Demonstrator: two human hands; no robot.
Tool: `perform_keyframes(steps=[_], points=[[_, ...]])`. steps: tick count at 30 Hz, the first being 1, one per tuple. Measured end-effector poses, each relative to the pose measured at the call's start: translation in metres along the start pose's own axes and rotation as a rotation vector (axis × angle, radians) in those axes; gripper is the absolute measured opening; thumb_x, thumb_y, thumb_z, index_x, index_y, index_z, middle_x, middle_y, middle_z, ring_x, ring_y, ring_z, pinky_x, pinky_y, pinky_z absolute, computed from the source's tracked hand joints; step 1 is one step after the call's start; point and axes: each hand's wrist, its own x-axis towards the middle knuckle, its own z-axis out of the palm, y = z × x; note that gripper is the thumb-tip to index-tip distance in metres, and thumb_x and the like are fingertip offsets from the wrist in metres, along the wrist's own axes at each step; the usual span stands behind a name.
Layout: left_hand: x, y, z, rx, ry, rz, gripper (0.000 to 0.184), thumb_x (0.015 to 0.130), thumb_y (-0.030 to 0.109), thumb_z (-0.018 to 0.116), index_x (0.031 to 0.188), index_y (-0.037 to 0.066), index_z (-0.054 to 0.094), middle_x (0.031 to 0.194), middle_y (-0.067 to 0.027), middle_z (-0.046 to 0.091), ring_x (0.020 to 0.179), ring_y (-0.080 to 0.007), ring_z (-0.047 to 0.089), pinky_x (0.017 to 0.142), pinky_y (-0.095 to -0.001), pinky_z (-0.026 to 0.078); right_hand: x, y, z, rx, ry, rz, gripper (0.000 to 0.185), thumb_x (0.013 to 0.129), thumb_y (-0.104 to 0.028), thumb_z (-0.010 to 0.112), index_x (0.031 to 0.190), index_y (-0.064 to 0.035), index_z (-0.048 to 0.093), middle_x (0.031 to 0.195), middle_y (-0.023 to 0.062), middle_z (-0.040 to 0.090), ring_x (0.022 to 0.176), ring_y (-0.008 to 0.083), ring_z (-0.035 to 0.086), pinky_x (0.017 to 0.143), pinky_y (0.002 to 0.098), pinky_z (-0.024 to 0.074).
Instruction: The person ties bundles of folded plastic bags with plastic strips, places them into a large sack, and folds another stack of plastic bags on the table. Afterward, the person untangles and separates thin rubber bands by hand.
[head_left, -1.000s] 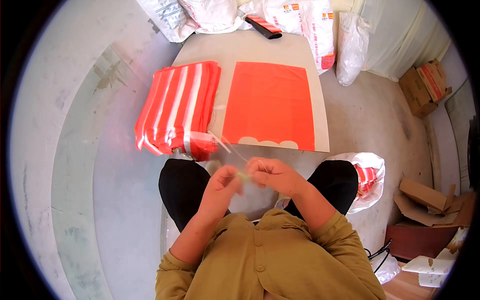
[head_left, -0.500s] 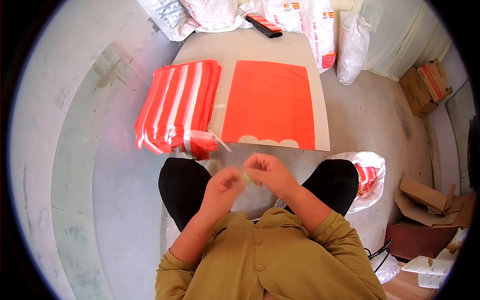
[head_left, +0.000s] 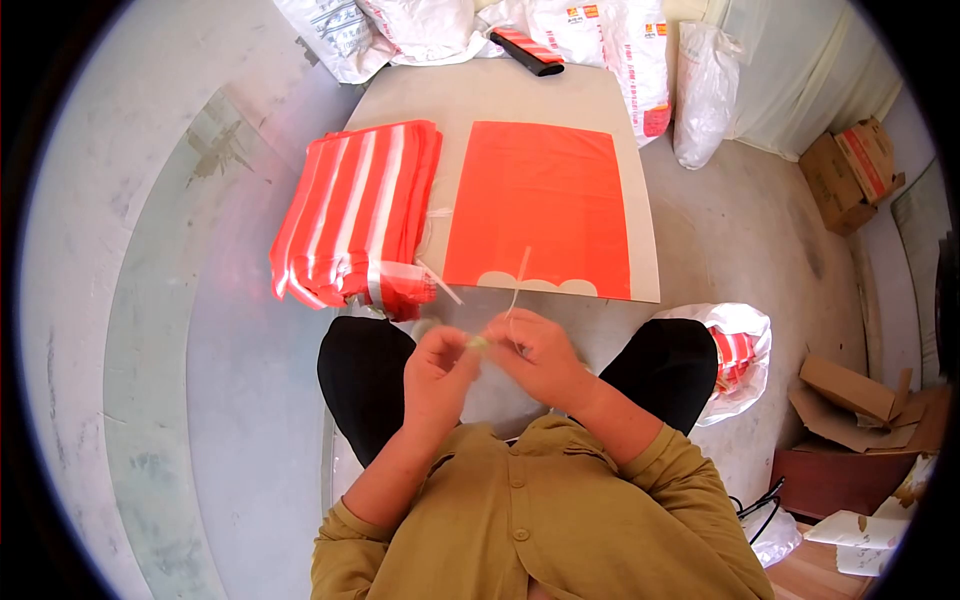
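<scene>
Over my lap, my left hand (head_left: 436, 375) and my right hand (head_left: 540, 360) meet with fingers pinched. Between their fingertips is a small pale yellow-green piece (head_left: 478, 343), blurred and too small to name. A thin whitish strip (head_left: 521, 272) rises from my right hand, its upper end in front of a flat red sheet (head_left: 540, 200) with a scalloped pale edge. That sheet lies on the board-topped table (head_left: 642, 255). To its left is a thick stack of red-and-white striped bags (head_left: 350, 200); another pale strip (head_left: 440, 282) sticks out near its lower corner.
White printed sacks (head_left: 635, 75) line the table's far edge, with a dark striped roll (head_left: 530, 52) before them. By my right knee stands a white bag (head_left: 745, 385) holding striped material. Cardboard boxes (head_left: 850, 175) sit farther right.
Both hands have shifted slightly, the left one turning more upright. The whitish strip now stands up taller above my right hand. The sheet and stack have not moved.
</scene>
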Motion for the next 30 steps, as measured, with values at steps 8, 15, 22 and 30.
perform_keyframes(steps=[8,15,22,30], points=[[-0.001,0.0,0.005,-0.04,0.016,-0.053,0.005,0.094,0.003,0.061,0.099,0.004,0.059,0.081,0.0004,0.061,0.067,-0.0077,0.057,0.062,-0.0217,0.046,-0.004,-0.002,0.001,0.022,0.053,0.028,0.01,0.089,-0.003,0.068,0.097,-0.0011,0.064,0.105,0.0078,0.055,0.07,0.0107,0.054,0.06,0.0253,0.0446],[0.001,0.006,-0.002,-0.568,-0.197,-0.333,0.006,0.095,0.008,0.06,0.1,0.009,0.058,0.08,0.0016,0.056,0.064,-0.0102,0.047,0.062,-0.0273,0.04,-0.002,-0.006,0.0,0.264,0.022,0.135,0.007,0.09,-0.003,0.066,0.096,0.0002,0.063,0.115,0.0089,0.052,0.081,0.0089,0.057,0.069,0.0248,0.0478],[-0.002,0.009,-0.001,-0.649,-0.228,-0.317,0.007,0.095,0.009,0.061,0.101,0.01,0.06,0.081,0.0033,0.055,0.064,-0.0086,0.042,0.061,-0.0263,0.036,-0.002,-0.004,0.006,0.362,0.034,0.178,0.007,0.089,-0.005,0.065,0.093,-0.0003,0.062,0.119,0.0091,0.051,0.081,0.009,0.055,0.071,0.0254,0.0475],[-0.003,0.008,0.002,-0.701,-0.154,-0.331,0.006,0.095,0.01,0.061,0.101,0.01,0.061,0.079,0.0037,0.054,0.064,-0.0085,0.041,0.061,-0.0262,0.036,0.002,-0.01,0.006,0.09,0.08,0.055,0.005,0.085,-0.004,0.065,0.089,-0.0016,0.063,0.118,0.0089,0.055,0.075,0.0091,0.052,0.064,0.0246,0.0445]])
